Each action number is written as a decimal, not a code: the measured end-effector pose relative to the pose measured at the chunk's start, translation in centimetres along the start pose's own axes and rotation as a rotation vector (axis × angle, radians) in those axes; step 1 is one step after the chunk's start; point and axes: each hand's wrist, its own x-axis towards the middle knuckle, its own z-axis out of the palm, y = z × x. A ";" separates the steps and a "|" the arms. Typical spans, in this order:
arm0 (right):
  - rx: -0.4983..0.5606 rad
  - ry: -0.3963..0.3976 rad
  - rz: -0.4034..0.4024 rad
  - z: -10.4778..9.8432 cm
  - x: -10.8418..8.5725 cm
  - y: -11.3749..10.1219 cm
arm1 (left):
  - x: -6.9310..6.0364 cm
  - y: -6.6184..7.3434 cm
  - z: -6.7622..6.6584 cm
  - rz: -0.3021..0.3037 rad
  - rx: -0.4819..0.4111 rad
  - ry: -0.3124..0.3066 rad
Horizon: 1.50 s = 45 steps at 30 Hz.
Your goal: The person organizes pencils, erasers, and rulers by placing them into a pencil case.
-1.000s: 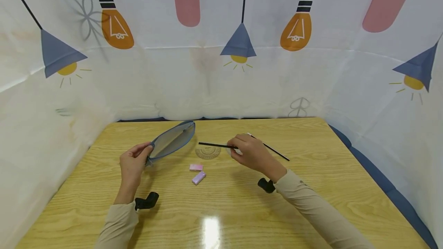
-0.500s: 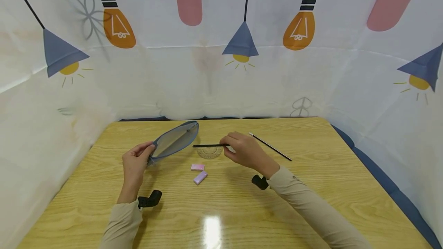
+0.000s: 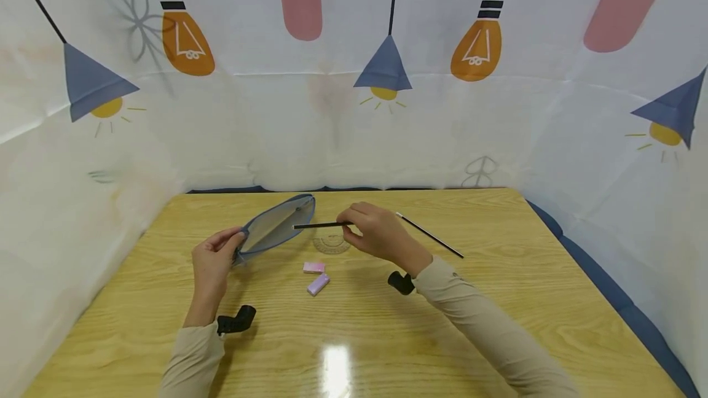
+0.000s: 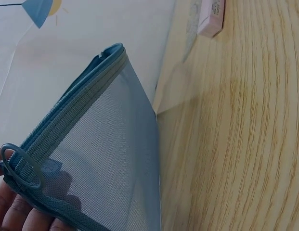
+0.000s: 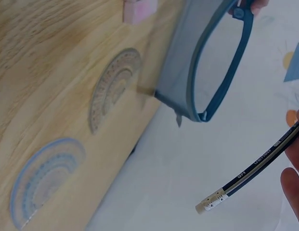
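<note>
My left hand (image 3: 212, 260) grips one end of a blue mesh zipper pouch (image 4: 101, 144), holding it upright above the table. Its mouth gapes, as the right wrist view shows, and a zipper pull ring (image 4: 24, 166) hangs near the fingers. My right hand (image 3: 378, 232) pinches a dark pencil (image 5: 257, 166), its eraser end pointing left. In the head view that end overlaps the pouch's edge; the right wrist view shows it apart from the mouth. Two clear protractors lie on the table: one plain (image 5: 115, 86), one blue-rimmed (image 5: 45, 180). The second is hidden in the head view.
Two small erasers, one pink (image 3: 314, 268) and one purple (image 3: 318, 284), lie between the hands. A second dark pencil (image 3: 430, 235) rests right of my right hand. The wooden table (image 3: 354, 324) ends at a printed white cloth (image 3: 265, 128) behind it.
My right hand has moved left with the pencil, bringing the eraser end to the pouch's edge in the head view. My left hand and the pouch have stayed nearly still.
</note>
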 end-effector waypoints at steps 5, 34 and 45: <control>-0.007 0.025 -0.022 0.8 0.8 -0.1 | -0.1 0.1 -0.2 -0.009 0.001 0.001; -0.015 0.090 -0.060 3.6 3.7 -0.5 | -0.2 0.1 -0.3 0.015 -0.004 0.019; 0.064 0.137 -0.053 4.1 4.9 -0.7 | 0.1 -0.1 -0.2 0.029 -0.029 0.023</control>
